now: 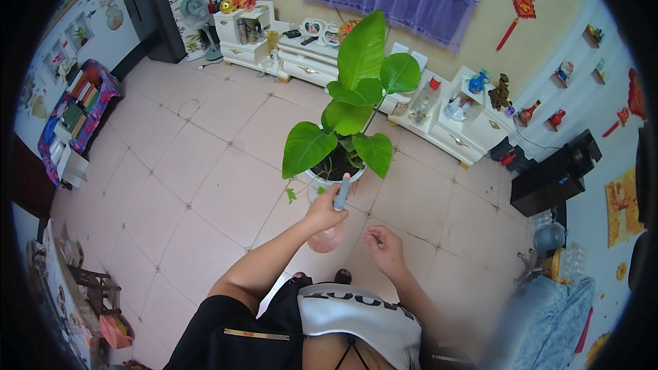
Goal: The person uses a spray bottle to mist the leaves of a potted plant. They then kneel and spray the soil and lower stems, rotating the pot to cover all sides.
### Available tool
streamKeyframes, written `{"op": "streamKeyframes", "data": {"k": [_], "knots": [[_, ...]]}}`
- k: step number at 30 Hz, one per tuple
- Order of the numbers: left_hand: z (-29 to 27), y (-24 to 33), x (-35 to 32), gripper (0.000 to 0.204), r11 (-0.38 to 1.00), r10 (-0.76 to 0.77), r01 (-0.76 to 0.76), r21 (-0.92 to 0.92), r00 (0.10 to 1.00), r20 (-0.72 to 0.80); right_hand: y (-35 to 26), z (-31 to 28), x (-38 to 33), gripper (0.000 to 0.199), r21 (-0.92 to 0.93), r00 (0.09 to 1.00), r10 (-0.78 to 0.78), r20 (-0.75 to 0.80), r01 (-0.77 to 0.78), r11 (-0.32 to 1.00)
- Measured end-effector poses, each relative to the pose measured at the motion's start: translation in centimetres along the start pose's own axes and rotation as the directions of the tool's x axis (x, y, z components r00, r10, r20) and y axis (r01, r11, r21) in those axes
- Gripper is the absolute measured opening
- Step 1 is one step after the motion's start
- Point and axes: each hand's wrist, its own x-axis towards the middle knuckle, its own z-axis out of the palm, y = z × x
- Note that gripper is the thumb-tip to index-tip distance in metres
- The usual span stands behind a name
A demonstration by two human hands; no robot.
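In front of me stands a potted plant point(356, 99) with large glossy green leaves and dark soil in a white pot point(356, 183). My left hand point(325, 214) is wrapped round the neck of a spray bottle with a grey spray head point(342, 193) and a clear pinkish body point(326, 240). The spray head points up toward the pot and overlaps its near rim in the picture. To the right of the bottle, my right hand point(386, 250) hangs in the air with its fingers curled together. Whether anything small is between those fingers cannot be made out.
Pale pink tiles point(212, 171) cover the floor. A long white cabinet point(308, 68) runs along the far wall, with a fan point(197, 14) at its left end. A black box-like unit point(552, 181) stands right, above a blue-covered seat point(548, 322). Books fill a rack point(82, 106) at left.
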Motion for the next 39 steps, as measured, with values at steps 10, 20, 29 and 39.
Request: {"op": "streamKeyframes", "data": {"k": [10,20,29,39], "knots": [[-4.0,-3.0,-1.6,0.05,0.993,-0.084,0.105,0.062,0.959,-0.27,-0.1,1.5,0.6,0.017,0.024,0.998,-0.027,0.053,0.026,0.999],[-5.8,-3.8,-2.0,0.052,0.985,-0.157,0.169,0.026,0.953,-0.26,-0.4,2.1,0.7,0.018,0.007,0.997,-0.016,0.072,0.016,1.0],[-3.9,-0.6,1.0,0.046,0.998,-0.056,0.06,0.014,0.975,-0.217,-0.1,1.8,0.3,0.019,0.016,0.998,-0.004,0.07,0.003,1.0],[-2.1,3.2,2.0,0.041,1.0,-0.004,0.001,-0.029,0.995,-0.1,0.7,1.2,-0.2,0.019,0.006,0.999,0.02,0.027,-0.02,1.0]]}}
